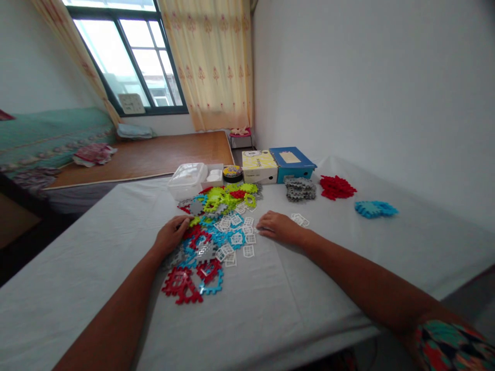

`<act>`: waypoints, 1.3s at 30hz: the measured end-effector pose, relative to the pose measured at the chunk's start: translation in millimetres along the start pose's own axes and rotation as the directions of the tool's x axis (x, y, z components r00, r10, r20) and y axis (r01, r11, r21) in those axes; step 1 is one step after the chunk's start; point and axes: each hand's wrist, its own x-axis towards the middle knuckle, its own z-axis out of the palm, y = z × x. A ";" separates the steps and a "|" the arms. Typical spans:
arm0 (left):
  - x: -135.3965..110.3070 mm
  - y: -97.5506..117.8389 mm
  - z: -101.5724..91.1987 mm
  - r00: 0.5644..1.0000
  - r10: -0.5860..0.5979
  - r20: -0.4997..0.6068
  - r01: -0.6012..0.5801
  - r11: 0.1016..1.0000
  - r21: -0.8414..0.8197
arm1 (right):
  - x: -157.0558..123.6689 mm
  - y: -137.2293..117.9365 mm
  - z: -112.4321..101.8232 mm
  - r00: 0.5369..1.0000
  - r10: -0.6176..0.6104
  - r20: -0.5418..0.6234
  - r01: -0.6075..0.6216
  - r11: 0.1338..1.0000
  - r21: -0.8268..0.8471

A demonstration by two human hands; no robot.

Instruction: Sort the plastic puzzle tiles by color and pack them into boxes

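My left hand point(172, 234) rests at the left edge of a mixed pile of toothed plastic building pieces, its fingers curled against them; whatever they hold is hidden. Red pieces point(181, 283), blue pieces point(212, 289), grey pieces point(207, 251) and lime green pieces point(216, 198) overlap in that heap. Small white window-shaped pieces point(248, 251) lie scattered along its right side. Close to these, my right hand point(280, 226) lies low over the cloth with fingers bent together; anything under its fingertips is too small to make out. Other white window pieces point(300, 220) sit just beyond its wrist.
Separate stacks of grey pieces point(299, 189), red pieces point(337, 187) and blue pieces point(375, 208) stand at the back right. Behind the heap are a clear plastic box point(188, 178), a round tin point(232, 174), a yellow box point(260, 166) and a blue box point(293, 164). A white cloth point(263, 319) covers the table.
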 end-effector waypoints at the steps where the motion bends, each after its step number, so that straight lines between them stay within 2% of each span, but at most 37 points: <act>1: 0.0 0.0 0.0 1.000 0.001 -0.002 -0.001 1.000 -0.001 | -0.1 -1.3 -1.1 1.000 0.006 0.009 -0.005 0.999 -0.041; 4: 0.3 -0.3 0.2 1.000 -0.004 -0.002 0.004 1.000 0.000 | 0.3 -5.7 -4.1 0.999 0.050 0.013 -0.048 0.987 -0.153; 6: 0.5 -0.8 0.5 1.000 -0.005 0.005 0.005 1.000 -0.005 | -0.2 -4.5 -7.3 0.993 0.116 -0.021 -0.118 0.980 -0.159; 9: 0.6 -2.0 1.1 1.000 -0.007 0.009 0.007 1.000 -0.010 | -7.5 10.9 -17.7 0.969 0.235 -0.080 -0.240 0.969 -0.061; 11: 0.4 -3.1 1.5 1.000 -0.014 0.012 0.014 1.000 -0.013 | -17.8 29.1 -28.1 0.959 0.280 -0.044 -0.279 0.960 0.035; 15: 0.4 -5.6 2.2 1.000 -0.014 0.012 0.014 1.000 -0.021 | -40.2 65.8 -46.2 0.950 0.289 0.114 -0.307 0.932 0.194; 18: 0.6 -6.6 2.7 1.000 -0.008 -0.001 0.008 1.000 -0.013 | -43.7 73.9 -46.4 0.954 0.290 0.074 -0.299 0.935 0.189; 21: 0.7 -6.0 2.7 1.000 -0.005 0.002 0.005 1.000 -0.007 | -31.7 55.5 -32.6 0.970 0.227 -0.093 -0.209 0.963 0.171; 23: 0.7 -4.9 2.3 1.000 -0.006 0.006 0.006 1.000 0.000 | -19.3 31.8 -19.6 0.984 0.111 -0.141 -0.086 0.981 0.175; 26: 0.6 -3.3 1.5 1.000 -0.008 0.008 0.008 1.000 0.005 | -2.5 -6.1 -2.3 0.998 -0.038 -0.055 0.047 0.987 0.154; 29: 0.4 -2.4 0.9 1.000 -0.008 0.014 0.008 1.000 -0.004 | 7.0 -28.5 7.8 0.996 -0.077 0.046 0.073 0.993 0.088; 32: 0.1 -2.2 0.9 1.000 -0.007 0.008 0.007 1.000 -0.008 | 9.5 -30.3 10.3 0.992 -0.103 0.066 0.098 0.993 0.069; 36: -0.4 -1.5 1.2 1.000 -0.007 -0.003 0.007 1.000 -0.009 | 6.6 -21.1 5.9 0.982 -0.188 0.021 0.183 0.971 0.153; 39: -0.5 -0.8 0.9 1.000 -0.012 -0.009 0.012 1.000 -0.013 | 2.8 -19.1 1.0 0.980 -0.201 0.002 0.197 0.964 0.177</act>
